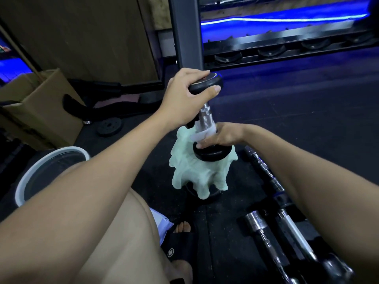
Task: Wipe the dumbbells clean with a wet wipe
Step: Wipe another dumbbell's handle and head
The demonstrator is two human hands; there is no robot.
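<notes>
head: we hold the dumbbell (207, 117) near upright above the floor | left hand (184, 99) grips its top plate | right hand (221, 136) pinches the wipe (202, 135) round its handle | green cloth (196, 173) hangs beneath | bucket (30, 173) to its left

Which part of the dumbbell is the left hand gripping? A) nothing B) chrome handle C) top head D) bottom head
C: the left hand curls round the top head of the upright dumbbell, while the right hand holds a white wipe against the lower handle.
</notes>
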